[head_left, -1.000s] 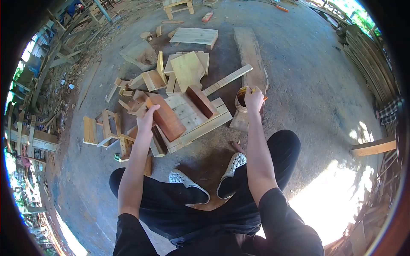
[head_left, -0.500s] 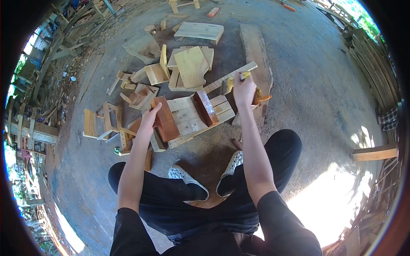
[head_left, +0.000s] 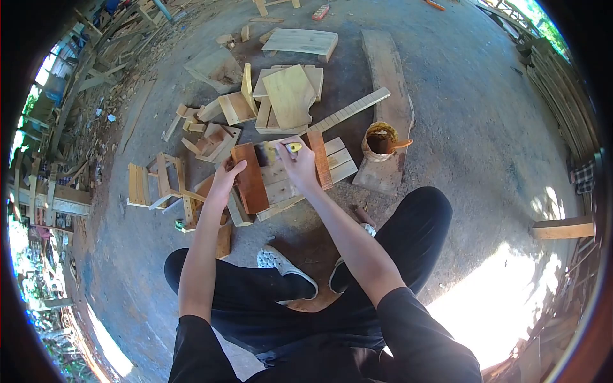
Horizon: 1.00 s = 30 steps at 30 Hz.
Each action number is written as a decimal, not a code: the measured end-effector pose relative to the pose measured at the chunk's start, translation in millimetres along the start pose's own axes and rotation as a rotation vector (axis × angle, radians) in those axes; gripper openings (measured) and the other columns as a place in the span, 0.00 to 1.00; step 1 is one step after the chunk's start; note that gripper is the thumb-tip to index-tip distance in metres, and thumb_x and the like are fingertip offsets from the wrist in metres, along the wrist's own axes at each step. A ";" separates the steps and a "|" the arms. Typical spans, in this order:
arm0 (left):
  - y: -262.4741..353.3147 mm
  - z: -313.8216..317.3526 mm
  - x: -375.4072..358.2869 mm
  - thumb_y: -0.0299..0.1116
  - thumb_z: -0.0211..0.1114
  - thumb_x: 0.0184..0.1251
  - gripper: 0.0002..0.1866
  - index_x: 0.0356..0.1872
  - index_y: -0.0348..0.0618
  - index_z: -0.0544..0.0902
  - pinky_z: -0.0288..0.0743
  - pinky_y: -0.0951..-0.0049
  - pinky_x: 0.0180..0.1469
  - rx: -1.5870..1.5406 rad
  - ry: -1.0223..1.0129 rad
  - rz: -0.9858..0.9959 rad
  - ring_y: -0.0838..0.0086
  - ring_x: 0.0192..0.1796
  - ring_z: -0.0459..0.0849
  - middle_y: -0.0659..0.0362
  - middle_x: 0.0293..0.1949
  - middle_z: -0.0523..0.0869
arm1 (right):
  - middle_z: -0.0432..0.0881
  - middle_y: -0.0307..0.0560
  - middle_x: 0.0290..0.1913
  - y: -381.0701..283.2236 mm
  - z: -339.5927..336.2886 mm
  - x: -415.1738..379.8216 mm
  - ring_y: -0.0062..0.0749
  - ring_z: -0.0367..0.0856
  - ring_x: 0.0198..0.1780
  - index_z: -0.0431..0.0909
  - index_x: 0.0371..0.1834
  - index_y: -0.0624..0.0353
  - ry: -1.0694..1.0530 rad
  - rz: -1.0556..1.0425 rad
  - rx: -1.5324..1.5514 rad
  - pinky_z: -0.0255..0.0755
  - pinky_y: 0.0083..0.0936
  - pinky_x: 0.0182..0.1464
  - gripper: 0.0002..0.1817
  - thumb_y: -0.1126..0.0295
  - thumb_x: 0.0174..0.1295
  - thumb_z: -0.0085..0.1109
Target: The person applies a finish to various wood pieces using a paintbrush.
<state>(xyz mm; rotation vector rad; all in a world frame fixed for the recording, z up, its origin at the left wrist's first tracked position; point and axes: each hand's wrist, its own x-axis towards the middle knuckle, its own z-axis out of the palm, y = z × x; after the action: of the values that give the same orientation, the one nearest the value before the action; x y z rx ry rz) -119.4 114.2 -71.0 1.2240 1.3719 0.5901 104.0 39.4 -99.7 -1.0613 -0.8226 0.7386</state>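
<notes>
My left hand grips the left side of a wooden piece whose reddish-brown stained end board stands up, with a second stained board at its right. In my right hand is a paintbrush with a yellow handle; its dark bristles are at the piece's top edge, between the two boards. Pale planks lie beneath the piece. To the right, a bucket of brown liquid stands on a long board, with an orange-brown handle sticking out of it.
Beyond my hands lie a pale cut panel, a low wooden bench and a slatted strip. Small wooden frames stand at the left. The long board runs away from me at the right. My feet are just below the planks.
My right hand has moved left with the brush, from beside the bucket to the wooden piece. The bucket now shows fully. My left hand keeps its hold.
</notes>
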 end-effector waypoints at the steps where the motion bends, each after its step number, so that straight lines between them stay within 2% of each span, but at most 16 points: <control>1: 0.7 -0.9 -1.9 0.50 0.81 0.68 0.45 0.79 0.40 0.71 0.74 0.72 0.49 -0.002 0.004 0.000 0.80 0.49 0.82 0.63 0.56 0.86 | 0.90 0.44 0.35 2.9 -7.5 1.3 0.22 0.92 0.37 0.82 0.45 0.66 -0.005 0.000 0.001 0.86 0.25 0.38 0.10 0.69 0.76 0.70; 3: 4.1 -1.2 -5.1 0.49 0.80 0.69 0.44 0.79 0.39 0.70 0.75 0.70 0.56 0.026 -0.017 -0.002 0.77 0.55 0.83 0.61 0.60 0.86 | 0.90 0.45 0.38 9.0 -23.4 8.6 0.24 0.91 0.38 0.83 0.46 0.65 0.040 0.064 -0.080 0.87 0.24 0.41 0.08 0.70 0.78 0.68; 5: 7.0 0.3 -8.5 0.48 0.80 0.69 0.44 0.79 0.39 0.70 0.75 0.70 0.59 0.008 -0.026 0.017 0.75 0.59 0.83 0.59 0.63 0.85 | 0.90 0.46 0.35 15.9 -41.2 18.0 0.24 0.92 0.36 0.83 0.45 0.65 0.088 0.068 -0.100 0.86 0.25 0.40 0.10 0.68 0.77 0.69; 7: 7.6 3.8 -9.4 0.47 0.80 0.69 0.44 0.79 0.39 0.70 0.75 0.69 0.63 -0.009 -0.035 0.037 0.73 0.63 0.83 0.58 0.65 0.85 | 0.91 0.54 0.31 10.3 -59.5 23.7 0.37 0.93 0.31 0.84 0.44 0.62 0.214 -0.025 -0.442 0.82 0.33 0.35 0.10 0.66 0.77 0.68; 8: 8.6 5.3 -8.6 0.46 0.81 0.69 0.44 0.80 0.38 0.69 0.74 0.67 0.67 0.003 -0.019 0.034 0.71 0.65 0.83 0.56 0.67 0.84 | 0.89 0.56 0.29 3.6 -66.6 22.4 0.45 0.92 0.31 0.84 0.43 0.61 0.249 -0.083 -0.518 0.81 0.37 0.35 0.09 0.65 0.76 0.68; 12: 14.2 10.6 -11.1 0.44 0.80 0.70 0.46 0.80 0.33 0.67 0.72 0.65 0.73 -0.003 -0.039 0.108 0.67 0.69 0.82 0.51 0.68 0.83 | 0.88 0.53 0.28 -3.4 -69.7 18.3 0.48 0.92 0.31 0.83 0.42 0.60 0.223 -0.080 -0.571 0.81 0.37 0.34 0.09 0.66 0.75 0.69; 14: 17.9 13.0 -12.3 0.43 0.80 0.70 0.46 0.80 0.32 0.67 0.71 0.65 0.74 0.011 -0.048 0.119 0.67 0.69 0.82 0.50 0.69 0.83 | 0.88 0.55 0.29 1.2 -54.6 14.0 0.49 0.90 0.31 0.83 0.42 0.60 0.191 -0.377 -0.679 0.81 0.36 0.34 0.09 0.66 0.75 0.70; 15: 20.2 14.4 -12.8 0.43 0.80 0.70 0.46 0.80 0.31 0.66 0.70 0.65 0.75 0.027 -0.056 0.129 0.67 0.69 0.82 0.49 0.69 0.83 | 0.88 0.55 0.29 -3.2 -44.6 10.7 0.49 0.90 0.31 0.83 0.42 0.60 0.194 -0.378 -0.680 0.81 0.36 0.34 0.09 0.66 0.75 0.70; 17: 21.7 17.3 -12.5 0.43 0.80 0.70 0.46 0.80 0.31 0.66 0.70 0.65 0.75 0.039 -0.052 0.135 0.67 0.69 0.82 0.49 0.69 0.83 | 0.88 0.51 0.35 -23.4 -22.2 3.4 0.27 0.89 0.29 0.83 0.44 0.60 0.103 -0.423 -0.502 0.80 0.30 0.31 0.06 0.69 0.76 0.69; 18: 22.5 18.3 -12.4 0.43 0.80 0.71 0.46 0.81 0.31 0.66 0.70 0.65 0.75 0.049 -0.045 0.141 0.67 0.69 0.82 0.49 0.69 0.83 | 0.88 0.51 0.35 -32.6 -15.0 0.7 0.27 0.89 0.29 0.83 0.44 0.60 0.107 -0.425 -0.503 0.80 0.30 0.31 0.06 0.69 0.76 0.69; 20: 24.2 17.1 -12.8 0.43 0.79 0.71 0.45 0.80 0.31 0.66 0.70 0.65 0.75 0.066 -0.052 0.125 0.67 0.69 0.82 0.49 0.69 0.83 | 0.89 0.49 0.39 -45.4 -3.9 -2.4 0.22 0.90 0.34 0.83 0.45 0.61 -0.030 -0.076 -0.455 0.85 0.28 0.35 0.07 0.68 0.77 0.68; 21: 24.6 16.1 -13.4 0.43 0.79 0.71 0.45 0.80 0.31 0.66 0.70 0.64 0.76 0.082 -0.057 0.107 0.66 0.70 0.81 0.49 0.69 0.83 | 0.89 0.49 0.39 -39.1 -0.1 -1.0 0.22 0.90 0.34 0.83 0.45 0.61 -0.031 -0.078 -0.456 0.85 0.28 0.35 0.07 0.68 0.77 0.68; 24: 23.7 13.4 -17.9 0.43 0.78 0.71 0.45 0.81 0.31 0.66 0.69 0.64 0.77 0.059 -0.084 0.147 0.65 0.71 0.81 0.48 0.69 0.83 | 0.90 0.44 0.42 -15.7 -3.8 3.5 0.25 0.91 0.41 0.84 0.47 0.65 0.080 0.097 0.238 0.89 0.25 0.44 0.10 0.68 0.79 0.66; 29: 18.1 11.8 -12.7 0.44 0.79 0.71 0.45 0.80 0.31 0.66 0.68 0.63 0.77 0.076 -0.064 0.136 0.64 0.73 0.79 0.47 0.71 0.81 | 0.91 0.45 0.41 -9.9 -35.8 9.9 0.24 0.91 0.40 0.84 0.46 0.66 0.130 0.071 0.040 0.89 0.25 0.43 0.11 0.67 0.79 0.67; 30: 16.9 10.7 -9.7 0.44 0.79 0.71 0.45 0.80 0.31 0.66 0.68 0.63 0.78 0.087 -0.068 0.132 0.63 0.73 0.79 0.47 0.71 0.80 | 0.91 0.47 0.40 -10.1 -40.7 12.1 0.26 0.92 0.38 0.84 0.45 0.65 0.146 0.026 -0.144 0.87 0.24 0.41 0.10 0.67 0.78 0.68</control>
<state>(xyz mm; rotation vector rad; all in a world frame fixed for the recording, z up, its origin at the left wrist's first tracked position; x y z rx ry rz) -105.9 107.9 -54.4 1.4008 1.2783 0.5795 146.2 28.4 -98.3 -1.2423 -0.7463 0.6229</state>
